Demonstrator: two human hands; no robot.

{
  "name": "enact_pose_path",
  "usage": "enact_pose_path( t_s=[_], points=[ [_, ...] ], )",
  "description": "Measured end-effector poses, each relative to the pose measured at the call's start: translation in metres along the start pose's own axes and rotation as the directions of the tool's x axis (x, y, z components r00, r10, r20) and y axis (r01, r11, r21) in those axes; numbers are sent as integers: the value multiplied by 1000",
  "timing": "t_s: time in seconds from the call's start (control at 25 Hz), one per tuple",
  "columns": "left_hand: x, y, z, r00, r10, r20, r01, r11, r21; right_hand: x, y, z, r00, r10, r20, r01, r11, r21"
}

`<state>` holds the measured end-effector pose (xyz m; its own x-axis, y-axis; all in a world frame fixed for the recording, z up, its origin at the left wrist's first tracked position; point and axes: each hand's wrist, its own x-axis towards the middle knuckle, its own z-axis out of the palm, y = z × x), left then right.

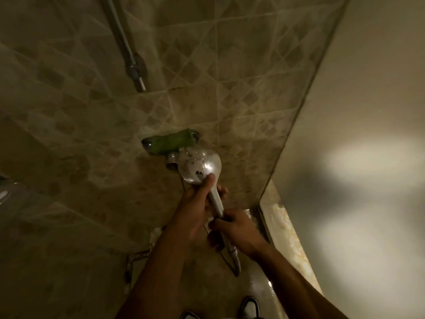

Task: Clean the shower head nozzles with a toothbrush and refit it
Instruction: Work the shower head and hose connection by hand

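Observation:
A chrome hand shower head [199, 165] with a round face is held in front of the tiled wall, its handle slanting down toward me. My left hand [197, 208] grips the upper handle, thumb pressed near the base of the round face. My right hand [234, 229] is closed around the lower end of the handle, where the hose [235, 261] joins and loops downward. I see no toothbrush in either hand.
A wall mixer tap [171, 145] wrapped in green sits just above the shower head. A metal riser rail with bracket [134, 67] runs up the tiled wall. A pale side wall [356, 134] stands at right. My shoes [250, 306] show on the wet floor.

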<state>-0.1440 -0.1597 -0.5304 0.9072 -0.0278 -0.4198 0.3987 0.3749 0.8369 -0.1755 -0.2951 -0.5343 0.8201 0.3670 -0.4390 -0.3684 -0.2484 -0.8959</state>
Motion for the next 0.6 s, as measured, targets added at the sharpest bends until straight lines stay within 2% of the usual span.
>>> enact_pose_path(
  t_s=[0.08,0.2,0.28,0.36,0.52,0.6],
  points=[
    [10,-7,-7,998,6,56,-13,993,114,7,7,-12,1000,11,1,-11,998,55],
    [26,-19,-13,983,-93,158,58,975,215,26,16,-20,999,-43,-9,44,994,104],
    [39,-27,-19,970,-169,174,111,948,297,40,20,-20,1000,3,-14,-1,990,144],
    [55,-32,-28,968,-215,127,162,928,336,59,27,-19,995,76,-69,-65,988,143],
    [97,-33,-69,968,-247,51,191,849,493,113,68,-18,934,169,-313,-175,984,8],
    [118,-35,-99,967,-246,-62,246,845,476,133,93,-20,893,248,-376,-250,967,43]
  ],
)
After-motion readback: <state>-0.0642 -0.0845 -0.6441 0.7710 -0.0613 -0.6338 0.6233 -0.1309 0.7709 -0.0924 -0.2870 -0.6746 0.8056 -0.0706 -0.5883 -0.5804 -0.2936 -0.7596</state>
